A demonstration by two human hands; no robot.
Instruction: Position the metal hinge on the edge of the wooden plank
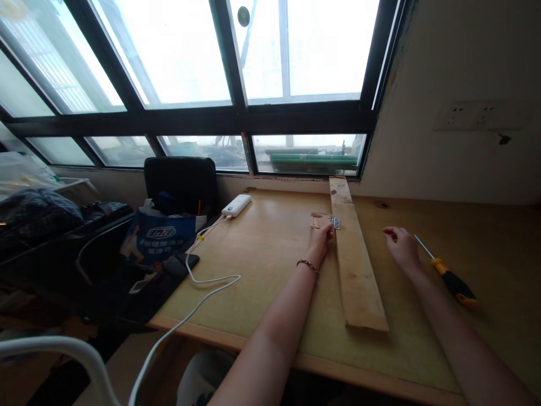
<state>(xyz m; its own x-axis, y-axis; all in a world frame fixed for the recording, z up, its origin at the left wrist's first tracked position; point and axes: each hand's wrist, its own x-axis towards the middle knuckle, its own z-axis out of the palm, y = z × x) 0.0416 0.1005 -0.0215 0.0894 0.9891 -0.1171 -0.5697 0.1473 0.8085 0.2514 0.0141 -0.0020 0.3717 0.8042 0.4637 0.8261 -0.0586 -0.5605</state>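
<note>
A long wooden plank point(359, 265) lies on the table, running from the window side toward me. A small metal hinge point(335, 223) sits at the plank's left edge, near its far part. My left hand point(321, 238) is closed on the hinge, thumb and fingers at its left side. Just beyond those fingers a small piece of wood point(318, 215) shows, partly hidden by the hand. To the right of the plank, above the table, my right hand point(401, 247) is closed in a pinch; what its fingertips hold, if anything, is too small to make out.
A yellow-and-black screwdriver point(456, 285) lies right of my right hand. On the left of the table point(270, 270) is a white power bank point(236, 205) with a white cable point(213, 280). A black chair point(181, 177) and a blue bag point(158, 237) stand beyond the left edge.
</note>
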